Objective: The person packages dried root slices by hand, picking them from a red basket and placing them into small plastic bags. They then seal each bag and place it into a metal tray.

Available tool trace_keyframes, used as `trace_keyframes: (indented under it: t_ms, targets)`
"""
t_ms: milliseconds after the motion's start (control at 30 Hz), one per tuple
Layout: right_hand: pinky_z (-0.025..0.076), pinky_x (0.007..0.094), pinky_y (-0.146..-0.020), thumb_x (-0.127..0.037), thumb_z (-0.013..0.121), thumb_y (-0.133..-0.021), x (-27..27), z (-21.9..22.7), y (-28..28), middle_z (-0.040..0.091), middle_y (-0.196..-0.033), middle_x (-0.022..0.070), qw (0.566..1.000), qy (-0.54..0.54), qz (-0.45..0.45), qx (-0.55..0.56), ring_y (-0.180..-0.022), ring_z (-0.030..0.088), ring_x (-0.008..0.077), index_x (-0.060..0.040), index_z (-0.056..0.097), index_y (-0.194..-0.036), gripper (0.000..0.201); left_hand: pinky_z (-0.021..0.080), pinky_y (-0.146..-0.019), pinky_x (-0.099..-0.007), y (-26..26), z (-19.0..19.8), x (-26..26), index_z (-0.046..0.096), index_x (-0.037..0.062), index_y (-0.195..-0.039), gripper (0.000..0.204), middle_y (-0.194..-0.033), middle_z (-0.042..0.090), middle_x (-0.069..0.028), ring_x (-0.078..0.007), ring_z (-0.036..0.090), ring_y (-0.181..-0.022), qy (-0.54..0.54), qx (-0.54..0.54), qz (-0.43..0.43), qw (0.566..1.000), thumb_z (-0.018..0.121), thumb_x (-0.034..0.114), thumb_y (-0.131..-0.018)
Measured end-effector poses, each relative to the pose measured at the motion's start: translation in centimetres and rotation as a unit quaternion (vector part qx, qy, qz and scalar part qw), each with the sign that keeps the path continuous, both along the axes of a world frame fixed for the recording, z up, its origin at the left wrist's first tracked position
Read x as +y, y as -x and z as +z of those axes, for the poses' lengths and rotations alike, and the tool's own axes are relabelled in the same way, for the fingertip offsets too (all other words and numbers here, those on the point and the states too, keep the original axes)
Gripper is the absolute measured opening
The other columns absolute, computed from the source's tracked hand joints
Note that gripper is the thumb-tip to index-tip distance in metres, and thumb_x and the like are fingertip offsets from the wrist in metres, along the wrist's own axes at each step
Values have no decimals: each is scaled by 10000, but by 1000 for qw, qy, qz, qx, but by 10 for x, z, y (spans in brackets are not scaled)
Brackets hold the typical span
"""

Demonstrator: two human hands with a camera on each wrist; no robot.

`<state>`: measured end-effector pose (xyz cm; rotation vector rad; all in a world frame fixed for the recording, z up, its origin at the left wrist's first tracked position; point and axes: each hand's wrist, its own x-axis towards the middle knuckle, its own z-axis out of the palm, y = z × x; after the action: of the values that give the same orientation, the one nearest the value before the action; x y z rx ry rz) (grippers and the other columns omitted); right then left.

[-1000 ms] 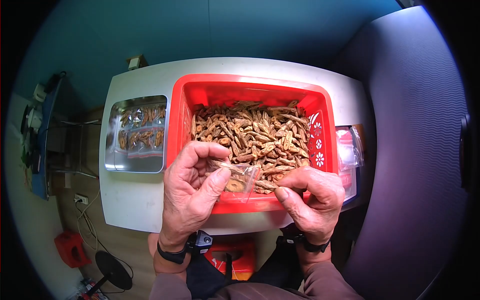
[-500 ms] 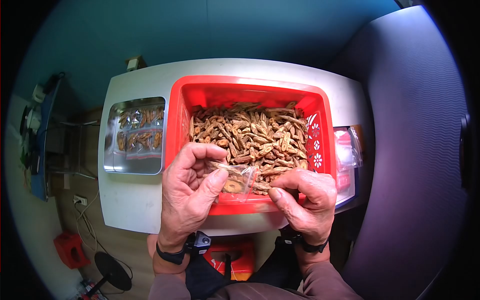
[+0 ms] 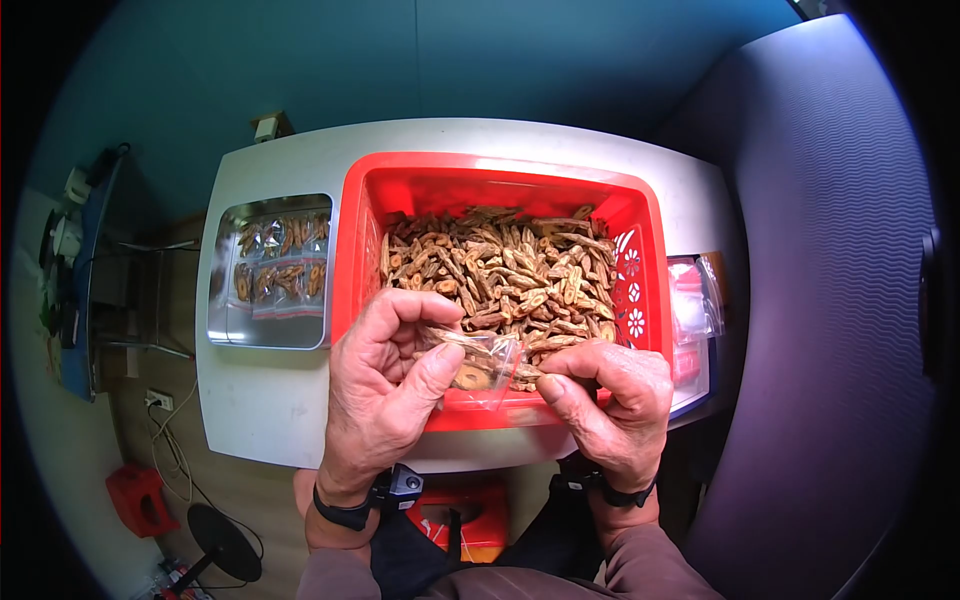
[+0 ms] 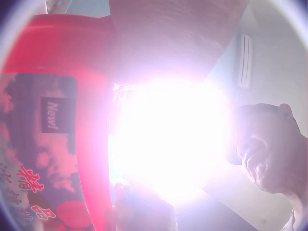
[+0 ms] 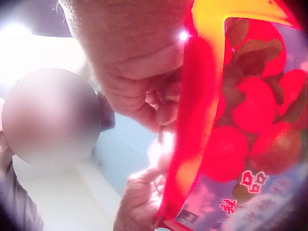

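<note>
Over the near rim of a red basket [image 3: 505,160], my left hand [image 3: 385,400] holds a small clear zip bag [image 3: 505,392] between thumb and fingers. Slices of dried root [image 3: 473,378] show through the plastic. My right hand [image 3: 620,400] pinches a slim dried root piece [image 3: 526,373] between thumb and index finger, its tip right at the bag's red-edged mouth. Below and beyond both hands, a heap of brown dried root pieces [image 3: 500,265] fills the basket. Glare washes out the bag in the left wrist view.
Left of the basket, a metal tray [image 3: 268,338] holds several filled zip bags [image 3: 285,280]. Plastic packs with red edges [image 3: 688,310] lie to the right. The white table [image 3: 265,400] ends just before my body, and a purple-grey panel [image 3: 830,300] stands at the right.
My right hand has moved a little left, bringing the root piece closer to the bag's mouth. The left hand keeps its hold on the bag with little movement.
</note>
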<state>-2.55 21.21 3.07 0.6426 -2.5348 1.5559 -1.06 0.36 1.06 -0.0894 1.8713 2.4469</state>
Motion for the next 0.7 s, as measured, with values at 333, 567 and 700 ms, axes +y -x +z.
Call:
trace_keyframes:
  t_ms: [333, 567, 700]
  targets:
    - [493, 313, -534, -10, 761, -816, -6, -2, -3, 660, -682, 103, 1000, 5, 1, 8, -581, 649, 220, -5, 707, -875, 80, 439, -616, -151, -2, -2, 1, 568, -11, -1192, 252, -945, 614, -4, -1, 542, -733, 3, 8, -16, 1000, 641, -11, -951]
    - [484, 318, -523, -10, 758, -817, -6, -5, -1, 657, -688, 99, 999, 19, -2, 36, -568, 638, 227, -8, 700, -871, 80, 453, -629, -159, -2, 0, 2, 562, -8, -1211, 271, -981, 610, -17, -7, 548, -755, 5, 9, -35, 999, 640, -10, -952]
    - [474, 331, -516, -6, 743, -821, -6, -6, -5, 627, -655, 91, 1000, 4, 4, 20, -559, 629, 237, -21, 688, -860, 69, 463, -647, -161, -2, -2, 3, 563, -6, -1215, 277, -989, 611, -18, -12, 556, -775, 14, 17, -33, 999, 643, -10, -950]
